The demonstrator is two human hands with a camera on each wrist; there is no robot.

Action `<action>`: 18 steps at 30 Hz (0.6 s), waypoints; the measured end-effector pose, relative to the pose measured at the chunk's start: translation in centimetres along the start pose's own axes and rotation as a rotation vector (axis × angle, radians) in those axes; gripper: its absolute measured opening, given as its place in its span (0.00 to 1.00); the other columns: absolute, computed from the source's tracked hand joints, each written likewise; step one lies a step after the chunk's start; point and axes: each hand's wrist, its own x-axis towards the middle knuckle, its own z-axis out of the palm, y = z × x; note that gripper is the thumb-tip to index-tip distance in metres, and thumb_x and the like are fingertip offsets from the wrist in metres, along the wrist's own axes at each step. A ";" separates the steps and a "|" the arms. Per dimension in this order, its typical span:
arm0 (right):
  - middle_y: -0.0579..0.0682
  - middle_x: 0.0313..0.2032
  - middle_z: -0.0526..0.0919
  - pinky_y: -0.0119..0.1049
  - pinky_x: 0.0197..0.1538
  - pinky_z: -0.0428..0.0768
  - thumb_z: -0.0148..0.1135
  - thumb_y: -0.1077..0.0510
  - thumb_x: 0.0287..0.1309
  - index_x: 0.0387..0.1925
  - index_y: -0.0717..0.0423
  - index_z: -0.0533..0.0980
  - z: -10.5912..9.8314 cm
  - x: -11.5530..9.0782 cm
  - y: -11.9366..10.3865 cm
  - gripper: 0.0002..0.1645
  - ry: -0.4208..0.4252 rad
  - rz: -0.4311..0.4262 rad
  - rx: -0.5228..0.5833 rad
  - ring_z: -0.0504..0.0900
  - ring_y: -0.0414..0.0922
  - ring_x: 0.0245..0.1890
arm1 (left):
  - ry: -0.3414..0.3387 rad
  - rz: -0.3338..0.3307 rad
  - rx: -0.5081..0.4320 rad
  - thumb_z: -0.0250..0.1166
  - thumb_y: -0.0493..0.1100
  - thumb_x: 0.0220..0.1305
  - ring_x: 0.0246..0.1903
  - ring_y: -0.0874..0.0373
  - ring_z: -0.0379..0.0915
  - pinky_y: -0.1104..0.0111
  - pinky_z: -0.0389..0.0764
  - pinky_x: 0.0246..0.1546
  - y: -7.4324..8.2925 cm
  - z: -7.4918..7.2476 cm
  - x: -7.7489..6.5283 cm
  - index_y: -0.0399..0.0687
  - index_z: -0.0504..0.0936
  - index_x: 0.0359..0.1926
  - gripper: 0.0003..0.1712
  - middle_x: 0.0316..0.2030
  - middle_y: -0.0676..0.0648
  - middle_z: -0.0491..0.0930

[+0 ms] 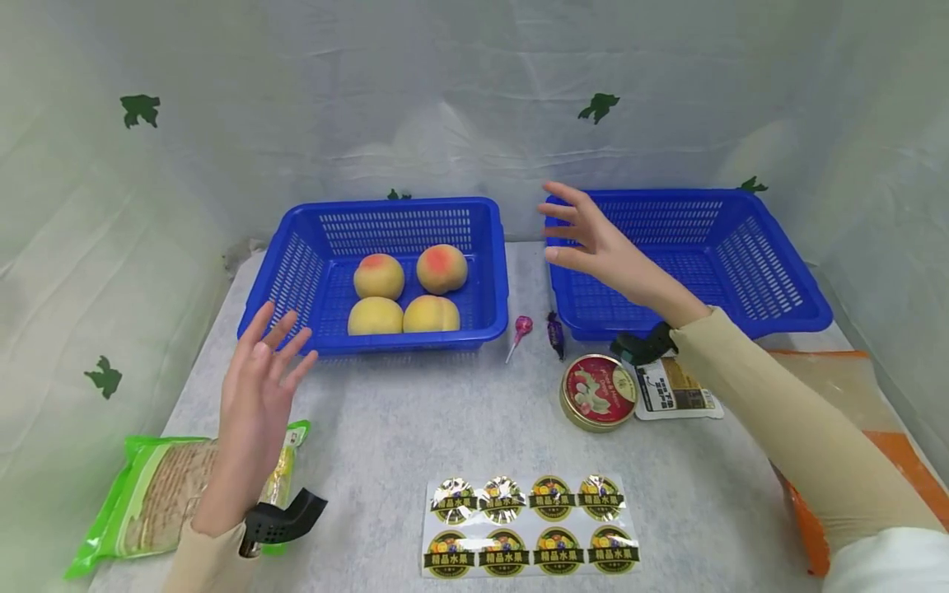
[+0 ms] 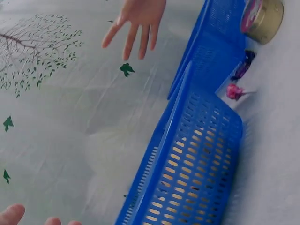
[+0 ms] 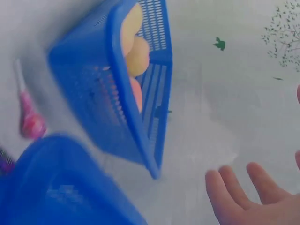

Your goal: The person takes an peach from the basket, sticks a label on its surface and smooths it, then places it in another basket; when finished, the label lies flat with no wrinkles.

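My left hand [image 1: 257,387] is raised with its fingers spread and holds nothing; it stands just in front of the left blue basket [image 1: 489,272]. Several yellow peaches with red tops, one of them a peach [image 1: 441,269] at the back right, sit in that basket. Over the left rim of the right blue basket [image 1: 801,288] hovers my right hand [image 1: 593,239], fingers apart, with nothing in it. The left wrist view also shows the right hand [image 2: 143,21] in the air above the baskets. Only the fingertips [image 2: 11,215] of the left hand appear there.
Between the baskets lie a pink lollipop [image 1: 523,326] and a purple wrapped candy [image 1: 555,336]. A round red-and-gold tin [image 1: 599,390] stands beside a small packet [image 1: 670,391]. Nearer are a sticker sheet [image 1: 530,527], a green-edged bread bag [image 1: 166,494] and an orange bag [image 1: 838,387].
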 end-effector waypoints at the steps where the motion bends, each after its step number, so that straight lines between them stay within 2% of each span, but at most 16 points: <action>1: 0.51 0.66 0.52 0.49 0.59 0.61 0.51 0.62 0.62 0.69 0.42 0.43 0.2 0.5 0.1 0.40 -0.019 0.008 0.036 0.57 0.52 0.62 | -0.004 -0.008 -0.019 0.36 0.40 0.71 0.62 0.47 0.51 0.65 0.62 0.57 -0.1 -0.2 -0.3 0.49 0.48 0.68 0.26 0.64 0.40 0.52; 6: 0.51 0.66 0.52 0.47 0.59 0.62 0.49 0.59 0.63 0.69 0.41 0.43 1.6 2.7 0.7 0.39 -0.126 0.068 0.162 0.59 0.50 0.62 | 0.001 -0.071 -0.039 0.35 0.41 0.72 0.61 0.47 0.53 0.64 0.65 0.56 -0.8 -0.9 -1.2 0.51 0.46 0.69 0.26 0.62 0.41 0.53; 10: 0.50 0.65 0.52 0.48 0.59 0.62 0.52 0.56 0.62 0.68 0.39 0.44 3.0 4.5 2.1 0.39 -0.212 0.135 0.239 0.59 0.48 0.62 | 0.027 -0.155 0.028 0.37 0.43 0.72 0.59 0.48 0.55 0.64 0.68 0.53 -1.9 -1.2 -1.6 0.56 0.45 0.69 0.27 0.59 0.41 0.51; 13: 0.50 0.65 0.51 0.49 0.59 0.61 0.52 0.56 0.62 0.68 0.38 0.46 4.2 5.8 3.7 0.38 -0.274 0.175 0.302 0.57 0.48 0.62 | 0.023 -0.218 0.071 0.39 0.45 0.71 0.60 0.46 0.53 0.63 0.68 0.53 -2.9 -1.2 -1.6 0.63 0.42 0.69 0.28 0.62 0.40 0.41; 15: 0.49 0.65 0.51 0.48 0.59 0.61 0.52 0.54 0.62 0.67 0.36 0.47 5.0 6.6 4.6 0.37 -0.312 0.200 0.323 0.55 0.47 0.63 | 0.023 -0.241 0.065 0.40 0.45 0.71 0.61 0.43 0.49 0.60 0.65 0.55 -3.5 -1.1 -1.4 0.67 0.40 0.69 0.30 0.64 0.41 0.32; 18: 0.51 0.66 0.48 0.50 0.60 0.58 0.51 0.52 0.63 0.67 0.35 0.48 6.1 7.2 4.7 0.35 -0.349 0.245 0.330 0.53 0.48 0.64 | 0.047 -0.265 0.063 0.43 0.45 0.70 0.63 0.39 0.39 0.53 0.58 0.58 -4.3 -0.7 -0.8 0.74 0.39 0.67 0.32 0.64 0.43 0.21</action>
